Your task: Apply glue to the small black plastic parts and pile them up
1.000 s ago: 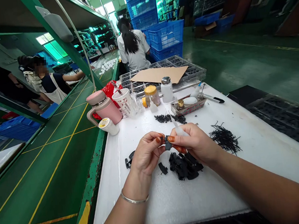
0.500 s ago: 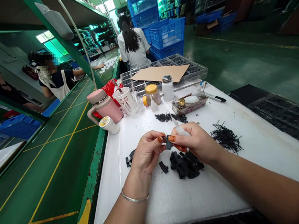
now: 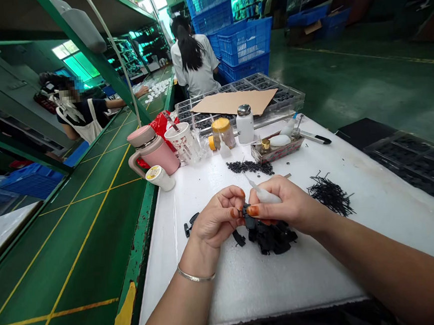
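Black plastic part (image 3: 248, 217) — left hand (image 3: 217, 217): grip clenched on it | right hand (image 3: 290, 207): grip grasping white squeeze bottle (image 3: 264, 195) | counter (image 3: 316, 275): parts pile (image 3: 272, 239) just below — touching

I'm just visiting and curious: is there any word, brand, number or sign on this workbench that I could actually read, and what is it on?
No word, brand or number can be read here.
White cup: red print on its side, too blurred to read.
Small white container: yellow label on its end, too small to read.
Low tray: printed side, too small to read.
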Tool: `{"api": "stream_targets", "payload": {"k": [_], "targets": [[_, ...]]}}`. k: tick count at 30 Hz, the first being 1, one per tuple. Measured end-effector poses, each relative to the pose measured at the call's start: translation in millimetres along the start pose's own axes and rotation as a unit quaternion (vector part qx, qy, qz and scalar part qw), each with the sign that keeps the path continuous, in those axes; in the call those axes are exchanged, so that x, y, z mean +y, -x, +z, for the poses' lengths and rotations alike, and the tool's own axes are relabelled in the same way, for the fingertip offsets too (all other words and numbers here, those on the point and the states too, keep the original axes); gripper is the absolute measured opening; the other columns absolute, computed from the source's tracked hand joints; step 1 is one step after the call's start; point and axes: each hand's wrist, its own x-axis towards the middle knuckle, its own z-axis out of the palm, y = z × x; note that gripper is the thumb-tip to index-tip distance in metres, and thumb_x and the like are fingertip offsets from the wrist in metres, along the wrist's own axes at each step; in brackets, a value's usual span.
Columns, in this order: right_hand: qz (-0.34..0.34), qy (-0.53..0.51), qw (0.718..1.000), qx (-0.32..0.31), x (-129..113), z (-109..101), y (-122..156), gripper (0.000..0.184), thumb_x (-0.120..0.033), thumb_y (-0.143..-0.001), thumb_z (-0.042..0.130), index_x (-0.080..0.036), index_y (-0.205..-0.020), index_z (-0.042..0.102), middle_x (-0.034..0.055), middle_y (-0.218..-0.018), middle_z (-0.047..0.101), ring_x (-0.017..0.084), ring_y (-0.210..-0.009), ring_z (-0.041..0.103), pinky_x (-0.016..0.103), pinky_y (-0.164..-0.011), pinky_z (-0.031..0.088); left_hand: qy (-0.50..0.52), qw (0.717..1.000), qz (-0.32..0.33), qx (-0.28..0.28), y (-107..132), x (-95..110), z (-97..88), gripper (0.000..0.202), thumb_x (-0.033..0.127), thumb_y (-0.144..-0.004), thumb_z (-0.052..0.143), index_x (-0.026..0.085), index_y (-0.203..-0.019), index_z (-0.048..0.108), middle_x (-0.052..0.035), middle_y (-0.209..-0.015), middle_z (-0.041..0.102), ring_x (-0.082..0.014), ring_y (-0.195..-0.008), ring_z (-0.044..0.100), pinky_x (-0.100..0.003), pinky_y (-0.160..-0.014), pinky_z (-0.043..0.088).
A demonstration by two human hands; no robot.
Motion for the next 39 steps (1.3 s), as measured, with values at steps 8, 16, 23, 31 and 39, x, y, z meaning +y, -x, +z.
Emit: {"api": "stream_targets", "payload": {"k": [8, 16, 23, 31, 39], "targets": [[0.004, -0.007, 0.999, -0.051, -3, -2, -1, 0.033, -0.037, -0.073, 0.073, -0.012, -0.059, 0.057, -0.0036, -0.048, 0.047, 0.005, -0.044, 0.037, 0.02, -0.042, 0.024, -0.02, 0.997, -0.069, -0.03, 1, -2, -4.6, 0.069, 0.028, -0.048, 0.09, 0.02, -0.108, 0.058, 0.0032, -0.066, 0.059, -0.0129, -0.058, 0.06, -0.026, -0.061, 0.05], [0.001, -0.01, 0.997, -0.074, 0, -5, -3, 0.034, -0.038, -0.076, 0.071, -0.013, -0.058, 0.057, -0.0035, -0.048, 0.047, 0.006, -0.044, 0.036, 0.021, -0.041, 0.024, -0.004, 0.994, -0.1, -0.045, -1, -4, -8.7, 0.072, 0.028, -0.048, 0.09, 0.018, -0.11, 0.056, -0.0002, -0.072, 0.064, -0.0117, -0.053, 0.059, -0.025, -0.058, 0.05], [-0.059, 0.098, 0.993, -0.04, -10, 0, 3, 0.029, -0.036, -0.081, 0.066, -0.013, -0.064, 0.061, -0.0016, -0.055, 0.049, 0.006, -0.047, 0.037, 0.021, -0.042, 0.026, 0.014, 0.994, -0.099, -0.045, -1, -3, -9.1, 0.071, 0.026, -0.05, 0.089, 0.018, -0.113, 0.056, 0.0012, -0.069, 0.061, -0.0099, -0.052, 0.057, -0.022, -0.053, 0.051], [-0.101, 0.246, 0.964, 0.021, -15, 3, 8, 0.03, -0.028, -0.083, 0.06, -0.013, -0.058, 0.058, -0.0027, -0.053, 0.043, 0.006, -0.048, 0.032, 0.021, -0.043, 0.024, 0.019, 0.996, -0.086, -0.006, 1, -2, -2.9, 0.068, 0.023, -0.053, 0.088, 0.018, -0.113, 0.057, 0.003, -0.071, 0.058, -0.0087, -0.055, 0.058, -0.02, -0.054, 0.052], [-0.111, 0.246, 0.963, 0.018, -14, 2, 7, 0.026, -0.03, -0.083, 0.061, -0.014, -0.062, 0.065, -0.0015, -0.054, 0.049, 0.008, -0.049, 0.039, 0.021, -0.045, 0.028, 0.013, 0.995, -0.103, -0.001, 1, 0, -1.4, 0.073, 0.023, -0.05, 0.089, 0.02, -0.115, 0.057, 0.0015, -0.074, 0.061, -0.0103, -0.057, 0.059, -0.025, -0.056, 0.055]]}}
